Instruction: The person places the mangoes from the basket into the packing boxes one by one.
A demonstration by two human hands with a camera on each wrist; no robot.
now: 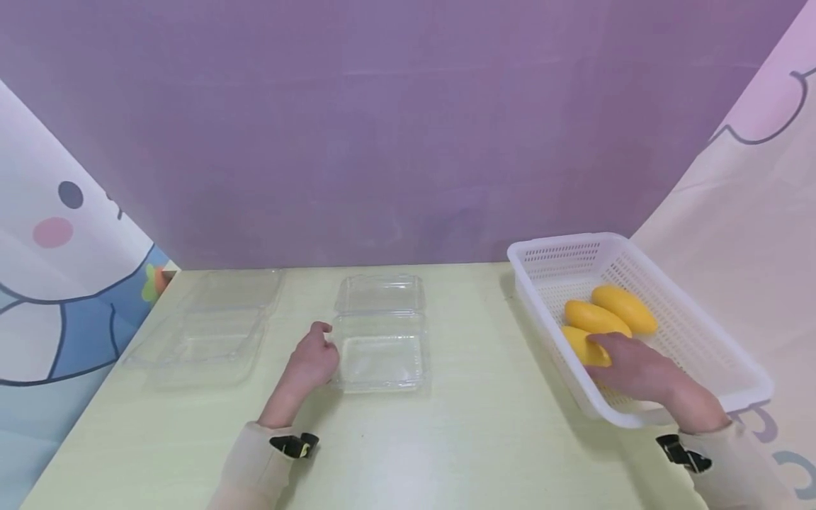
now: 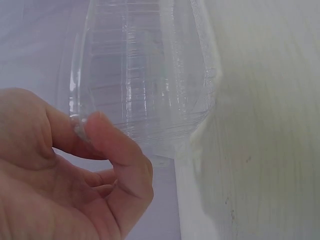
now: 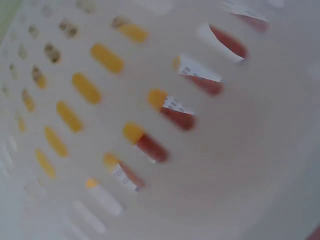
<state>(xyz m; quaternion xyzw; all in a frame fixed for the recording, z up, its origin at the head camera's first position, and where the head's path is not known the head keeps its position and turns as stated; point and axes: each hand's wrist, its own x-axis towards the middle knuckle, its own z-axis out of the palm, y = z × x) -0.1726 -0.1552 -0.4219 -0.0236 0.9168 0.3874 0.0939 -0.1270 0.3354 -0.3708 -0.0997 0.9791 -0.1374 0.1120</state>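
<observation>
Where the right hand (image 1: 634,368) grips, head view: thumb and fingers bend round one end of the nearest mango (image 1: 576,344), parted by about its thickness, with part of the fingers hidden.
White basket (image 1: 691,326): surrounding that grip; it holds three yellow mangoes, the middle mango (image 1: 591,316) just beyond the grasped one and the far mango (image 1: 625,309) beyond that, close against its neighbour.
Left hand (image 1: 311,363): well to the left of the mango grip, at the left edge of a clear container (image 1: 382,361).
Clear container: just right of the left-hand grip, open on the pale table (image 1: 446,453), its lid spread beyond its base.
Second clear container (image 1: 210,343): left of the left-hand grip, also open on the table.
Plastic rim (image 2: 76,90), left wrist view: thumb and a curled finger pinch its corner, nearly together; the container stretches away from the pinch.
Basket slots (image 3: 86,88), right wrist view: yellow and reddish-brown patches show through, beside white strips with grey marks; how closed the right hand is, I cannot tell from here.
</observation>
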